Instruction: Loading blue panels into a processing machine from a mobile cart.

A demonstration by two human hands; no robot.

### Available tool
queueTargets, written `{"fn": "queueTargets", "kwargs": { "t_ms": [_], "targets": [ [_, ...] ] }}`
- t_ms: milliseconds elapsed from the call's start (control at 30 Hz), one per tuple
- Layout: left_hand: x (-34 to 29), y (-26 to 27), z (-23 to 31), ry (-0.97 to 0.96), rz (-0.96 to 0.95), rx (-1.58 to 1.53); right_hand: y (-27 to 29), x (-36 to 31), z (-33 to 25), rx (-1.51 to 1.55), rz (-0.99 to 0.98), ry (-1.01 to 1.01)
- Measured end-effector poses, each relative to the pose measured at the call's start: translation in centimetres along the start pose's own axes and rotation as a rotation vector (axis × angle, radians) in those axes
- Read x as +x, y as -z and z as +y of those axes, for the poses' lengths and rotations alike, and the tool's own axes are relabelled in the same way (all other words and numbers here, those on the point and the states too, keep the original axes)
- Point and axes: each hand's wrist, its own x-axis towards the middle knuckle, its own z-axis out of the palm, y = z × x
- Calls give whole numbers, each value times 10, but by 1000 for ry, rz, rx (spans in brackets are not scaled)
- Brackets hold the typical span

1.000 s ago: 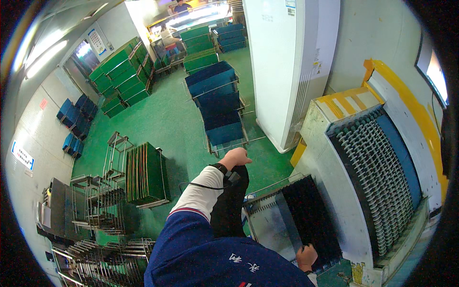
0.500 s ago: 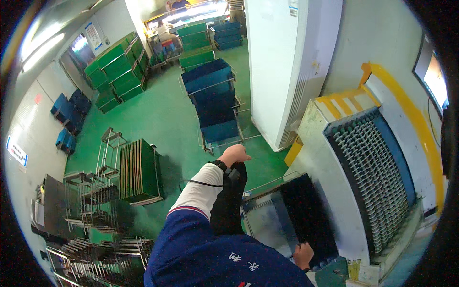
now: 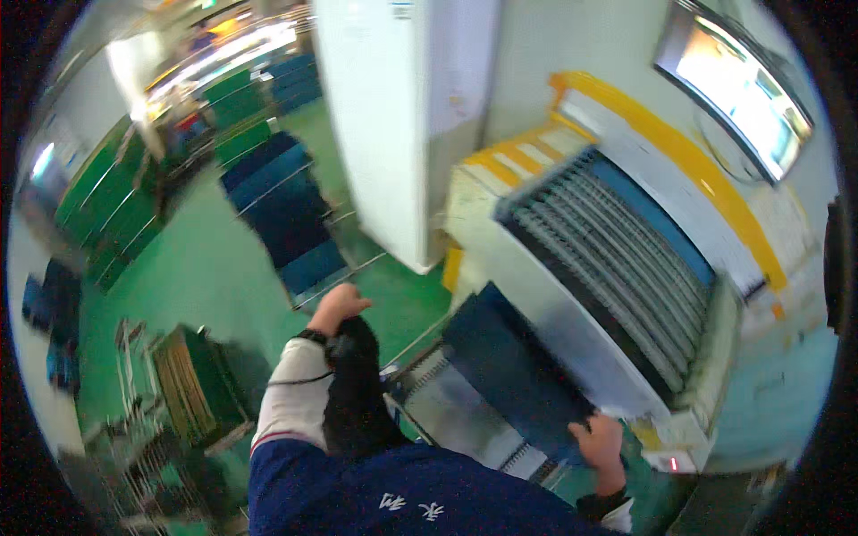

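Note:
My right hand [image 3: 603, 444] grips the near corner of a dark blue, flat rectangular panel [image 3: 514, 362], fingers bent over its edge. The panel leans above a metal rack [image 3: 465, 415] with a comb-like slotted edge, on my right. Past the panel stands a machine with a sloping bed of ridged rollers [image 3: 617, 268]. My left hand [image 3: 338, 308] is over my black-clad leg, fingers loosely stretched to the right, with nothing visible in it. A dark band and a thin cord circle that wrist and sleeve.
A white pillar-like cabinet [image 3: 384, 125] stands ahead. Dark blue panel racks [image 3: 281, 201] and stacked green racks [image 3: 112, 205] are at the left. A rack of green-sided boards [image 3: 197, 384] and metal frames sit lower left. A screen [image 3: 737, 85] hangs upper right.
My view has swung right, bringing the screen more into sight. The dark blue panel now shows more of its face and tilts differently, with my right hand at its near corner.

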Motion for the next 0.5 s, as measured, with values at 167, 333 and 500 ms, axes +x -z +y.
{"fn": "queueTargets", "kwargs": {
  "t_ms": [167,333,500],
  "targets": [
    [-6,4,10,11,62,-41,14,2,41,664,181,-171],
    [-37,22,66,-47,203,-330,7,45,42,1389,204,-514],
    [-53,-8,117,-116,-126,-965,-6,106,29,1678,274,-534]
  ]
}}
